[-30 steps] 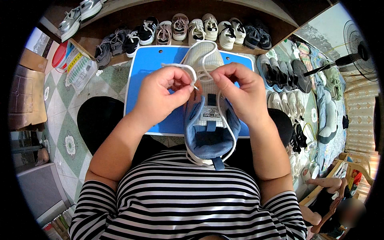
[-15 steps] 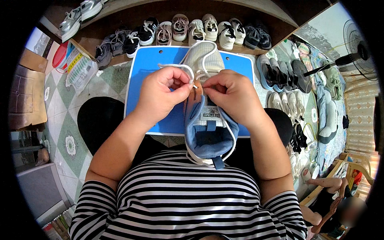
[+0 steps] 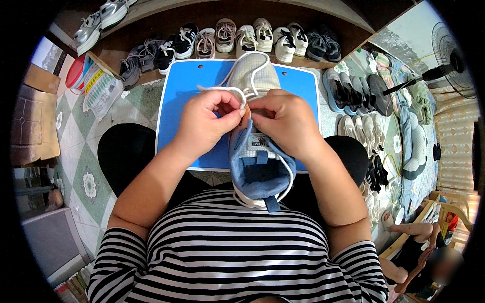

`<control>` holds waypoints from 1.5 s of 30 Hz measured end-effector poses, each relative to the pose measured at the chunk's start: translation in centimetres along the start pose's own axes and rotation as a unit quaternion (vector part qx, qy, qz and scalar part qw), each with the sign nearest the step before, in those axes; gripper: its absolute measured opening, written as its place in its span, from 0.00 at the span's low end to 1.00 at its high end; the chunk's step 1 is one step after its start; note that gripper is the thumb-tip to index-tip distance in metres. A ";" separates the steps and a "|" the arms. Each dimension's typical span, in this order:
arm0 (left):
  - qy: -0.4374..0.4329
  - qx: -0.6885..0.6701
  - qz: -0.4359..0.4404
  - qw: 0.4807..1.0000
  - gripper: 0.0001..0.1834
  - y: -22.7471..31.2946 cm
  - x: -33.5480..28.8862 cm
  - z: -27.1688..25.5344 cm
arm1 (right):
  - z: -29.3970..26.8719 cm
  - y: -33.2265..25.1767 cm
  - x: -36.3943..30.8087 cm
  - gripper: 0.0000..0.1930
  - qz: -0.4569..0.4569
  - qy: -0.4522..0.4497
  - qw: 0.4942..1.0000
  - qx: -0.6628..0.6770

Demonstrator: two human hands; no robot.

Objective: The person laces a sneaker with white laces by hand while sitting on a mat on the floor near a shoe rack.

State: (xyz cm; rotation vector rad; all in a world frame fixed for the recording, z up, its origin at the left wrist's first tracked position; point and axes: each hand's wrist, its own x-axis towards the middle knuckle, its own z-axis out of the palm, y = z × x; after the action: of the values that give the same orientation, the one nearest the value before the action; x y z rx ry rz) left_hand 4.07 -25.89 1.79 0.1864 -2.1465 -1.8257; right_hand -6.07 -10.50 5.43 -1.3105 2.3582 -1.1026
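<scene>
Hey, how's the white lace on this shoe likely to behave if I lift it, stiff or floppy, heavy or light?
Probably floppy, since the white lace bends in a curve above the left hand. Likely light, given how thin it looks against the shoe. The stretch arching loosely over the toe would probably shift easily if pushed.

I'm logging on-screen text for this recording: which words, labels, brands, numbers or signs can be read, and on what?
Grey rectangular label on the tongue of the shoe: pale lettering, partly legible; I don't copy it out.
Plastic bag at the left: characters on a yellow band, not copied; the green print below is too small to read.
Row of shoes: no readable text.
</scene>
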 end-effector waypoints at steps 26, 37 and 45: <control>-0.030 0.286 0.115 0.951 0.30 2.9 -3.1 1.1 | 0.4 0.7 -0.1 0.09 -0.017 -0.001 1.000 0.006; 0.008 0.288 0.091 0.953 0.29 2.2 -2.9 0.9 | -2.6 2.4 -0.5 0.08 0.069 -0.041 0.857 0.509; 0.011 0.259 0.071 0.963 0.30 2.5 -2.8 1.3 | -4.2 2.5 -0.4 0.10 -0.105 -0.035 0.677 0.728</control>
State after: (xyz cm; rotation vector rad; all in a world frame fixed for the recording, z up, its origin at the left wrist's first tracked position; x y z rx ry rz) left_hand 6.57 -23.43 3.67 0.1614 -2.5052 -1.1475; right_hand -9.53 -7.29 6.51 -0.8061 0.5591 -2.1230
